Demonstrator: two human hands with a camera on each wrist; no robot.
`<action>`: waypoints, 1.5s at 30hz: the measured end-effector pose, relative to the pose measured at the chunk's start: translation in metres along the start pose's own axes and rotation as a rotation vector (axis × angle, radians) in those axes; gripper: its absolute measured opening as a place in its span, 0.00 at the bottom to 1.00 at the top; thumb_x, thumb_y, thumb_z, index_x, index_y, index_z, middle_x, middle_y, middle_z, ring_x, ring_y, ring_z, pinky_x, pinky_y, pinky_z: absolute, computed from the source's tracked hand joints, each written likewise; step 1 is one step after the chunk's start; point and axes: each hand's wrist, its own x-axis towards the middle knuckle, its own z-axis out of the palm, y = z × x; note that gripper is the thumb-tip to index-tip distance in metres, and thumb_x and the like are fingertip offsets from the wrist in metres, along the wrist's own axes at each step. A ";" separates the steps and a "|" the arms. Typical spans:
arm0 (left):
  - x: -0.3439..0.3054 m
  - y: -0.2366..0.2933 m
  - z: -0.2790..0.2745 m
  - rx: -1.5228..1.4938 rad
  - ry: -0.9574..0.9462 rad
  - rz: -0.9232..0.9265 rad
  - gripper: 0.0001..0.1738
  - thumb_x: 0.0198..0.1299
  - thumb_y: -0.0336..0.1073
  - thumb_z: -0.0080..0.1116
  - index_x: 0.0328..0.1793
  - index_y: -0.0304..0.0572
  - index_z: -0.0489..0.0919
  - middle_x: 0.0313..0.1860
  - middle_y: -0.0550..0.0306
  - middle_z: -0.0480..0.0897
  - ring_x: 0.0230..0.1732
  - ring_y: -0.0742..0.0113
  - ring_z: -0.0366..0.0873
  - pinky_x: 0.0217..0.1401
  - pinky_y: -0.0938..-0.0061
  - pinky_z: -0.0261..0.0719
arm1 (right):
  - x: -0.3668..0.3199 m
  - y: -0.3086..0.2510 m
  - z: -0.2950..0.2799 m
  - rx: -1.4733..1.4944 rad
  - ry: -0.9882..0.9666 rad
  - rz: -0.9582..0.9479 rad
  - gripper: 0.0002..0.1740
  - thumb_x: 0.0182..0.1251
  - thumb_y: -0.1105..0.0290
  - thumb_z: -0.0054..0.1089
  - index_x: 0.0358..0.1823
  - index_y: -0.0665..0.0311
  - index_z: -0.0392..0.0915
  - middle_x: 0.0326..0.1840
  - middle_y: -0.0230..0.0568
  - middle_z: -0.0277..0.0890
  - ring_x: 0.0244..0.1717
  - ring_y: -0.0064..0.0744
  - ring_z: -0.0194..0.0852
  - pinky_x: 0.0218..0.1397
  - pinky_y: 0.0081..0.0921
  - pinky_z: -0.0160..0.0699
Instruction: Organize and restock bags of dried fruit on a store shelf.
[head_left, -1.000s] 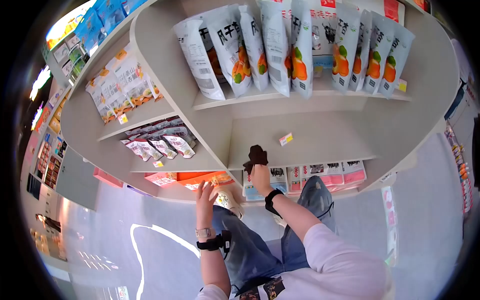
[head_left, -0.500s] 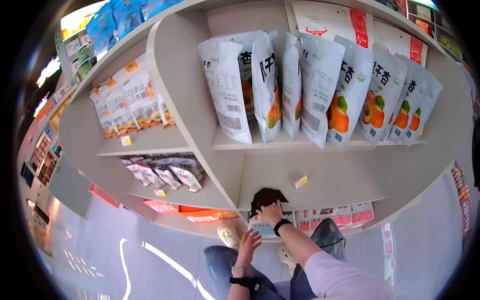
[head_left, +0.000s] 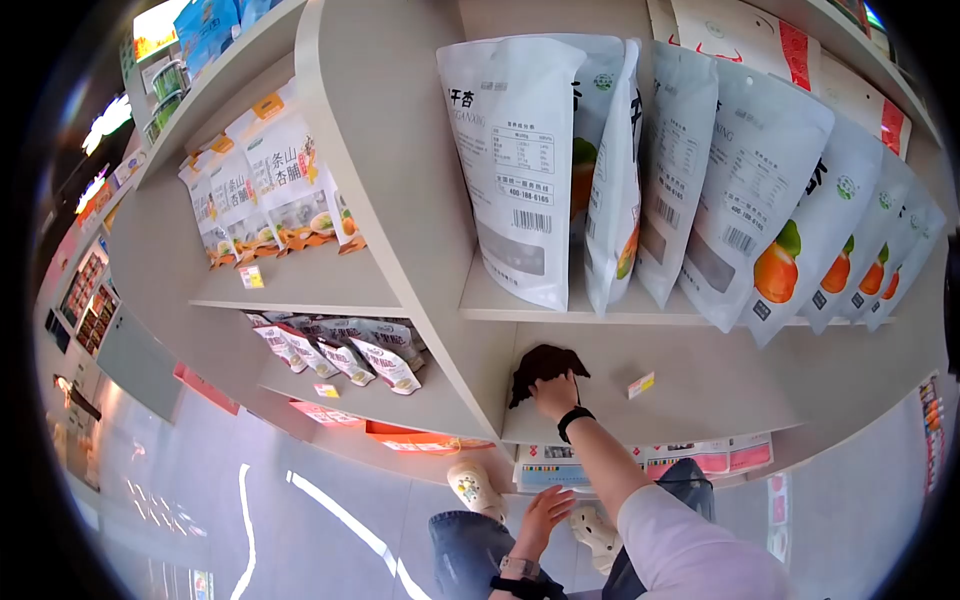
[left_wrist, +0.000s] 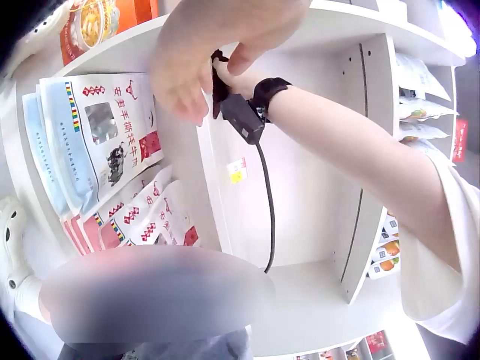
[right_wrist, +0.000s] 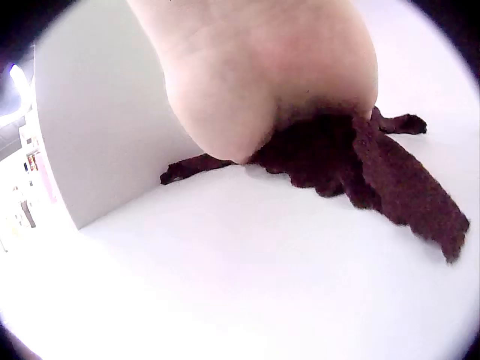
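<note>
My right hand reaches into the low shelf compartment and grips a dark brown cloth against the shelf board, near the divider on the left. From the right wrist view, crumpled folds of the cloth spread out from under the palm over the white surface, and the fingertips are hidden behind the hand. My left hand hangs in front of the lower shelf with loosely bent fingers and nothing in it. In the left wrist view this hand overlaps the right wrist.
A price tag lies on the same board as the cloth. Standing pouches of dried apricot fill the shelf above. Flat white packs stand on the bottom shelf. Left of the divider are small snack bags.
My right hand has moved deeper into the compartment, and the cloth, bunched up before, is now spread wider on the board. My left hand has shifted right. The head view has come closer to the shelf.
</note>
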 end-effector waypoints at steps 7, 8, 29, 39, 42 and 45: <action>0.006 -0.027 -0.011 0.007 0.011 -0.030 0.22 0.61 0.42 0.39 0.58 0.37 0.63 0.52 0.48 0.73 0.53 0.57 0.71 0.55 0.66 0.67 | -0.052 0.011 0.005 0.062 0.144 -0.115 0.11 0.57 0.62 0.45 0.27 0.58 0.76 0.26 0.46 0.76 0.36 0.48 0.72 0.52 0.49 0.60; 0.006 -0.032 -0.015 0.017 0.027 -0.033 0.22 0.62 0.42 0.38 0.58 0.38 0.63 0.54 0.48 0.71 0.54 0.56 0.69 0.56 0.66 0.66 | -0.064 0.013 0.007 0.064 0.168 -0.149 0.09 0.55 0.65 0.46 0.26 0.58 0.75 0.25 0.46 0.76 0.35 0.47 0.72 0.50 0.47 0.62; 0.005 -0.056 -0.068 0.046 0.323 0.023 0.16 0.56 0.39 0.46 0.50 0.41 0.68 0.40 0.52 0.78 0.40 0.59 0.77 0.41 0.68 0.73 | -0.222 0.154 -0.160 0.245 0.283 0.132 0.17 0.52 0.70 0.52 0.44 0.66 0.63 0.34 0.55 0.73 0.38 0.55 0.71 0.41 0.46 0.69; 0.004 -0.062 -0.063 0.110 0.292 0.036 0.19 0.57 0.40 0.44 0.53 0.38 0.66 0.43 0.49 0.77 0.41 0.58 0.76 0.44 0.67 0.73 | -0.234 0.216 -0.158 0.011 -0.137 0.025 0.14 0.55 0.67 0.45 0.40 0.63 0.74 0.37 0.48 0.75 0.40 0.46 0.73 0.45 0.38 0.71; 0.005 -0.062 -0.064 0.129 0.279 0.053 0.19 0.57 0.41 0.44 0.53 0.38 0.66 0.43 0.49 0.77 0.41 0.57 0.76 0.43 0.67 0.73 | -0.225 0.155 -0.180 0.407 -0.003 -0.264 0.14 0.58 0.64 0.47 0.43 0.59 0.74 0.38 0.46 0.75 0.39 0.45 0.73 0.41 0.32 0.71; 0.002 -0.061 -0.064 0.126 0.267 0.058 0.20 0.58 0.42 0.44 0.53 0.39 0.66 0.44 0.49 0.77 0.42 0.57 0.76 0.44 0.67 0.73 | -0.220 0.076 -0.235 0.219 0.183 -0.410 0.09 0.57 0.65 0.50 0.35 0.61 0.73 0.31 0.45 0.74 0.35 0.46 0.72 0.37 0.35 0.71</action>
